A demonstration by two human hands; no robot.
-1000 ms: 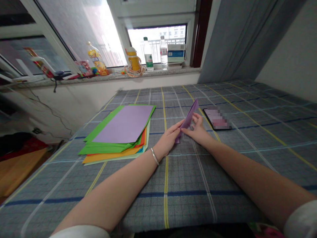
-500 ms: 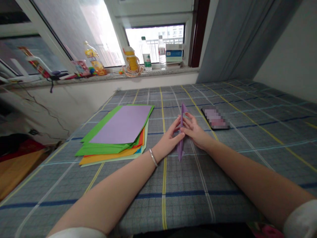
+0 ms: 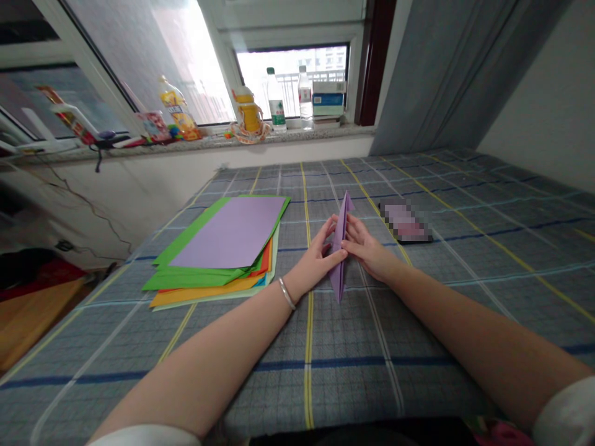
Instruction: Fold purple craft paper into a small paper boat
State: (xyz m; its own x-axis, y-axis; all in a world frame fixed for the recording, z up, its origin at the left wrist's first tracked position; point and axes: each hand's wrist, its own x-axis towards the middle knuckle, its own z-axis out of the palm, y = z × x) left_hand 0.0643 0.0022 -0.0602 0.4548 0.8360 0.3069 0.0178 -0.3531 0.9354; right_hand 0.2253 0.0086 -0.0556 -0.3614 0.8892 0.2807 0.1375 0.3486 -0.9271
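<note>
Between my two hands a folded piece of purple paper [image 3: 341, 236] stands on its edge above the checked cloth, long and narrow, with pointed ends. My left hand [image 3: 320, 251], with a silver bangle at the wrist, grips it from the left with thumb and fingers. From the other side my right hand [image 3: 368, 246] holds it, the thumb near the left thumb at the middle. Some fingertips are hidden behind the paper. To the left lies a stack of coloured sheets, a purple sheet [image 3: 230, 232] on top and green sheets [image 3: 195, 277] under it.
A phone [image 3: 405, 222] lies right of my hands on the checked cloth [image 3: 260, 396]. Beyond the cloth, the windowsill [image 3: 307, 136] bears bottles, a yellow flask [image 3: 250, 114] and some boxes [image 3: 328, 99]. A grey curtain [image 3: 432, 74] hangs at the right.
The folded purple paper has turned slightly, its far tip leaning right, so more of its left face shows. Both hands keep nearly the same place and hold.
</note>
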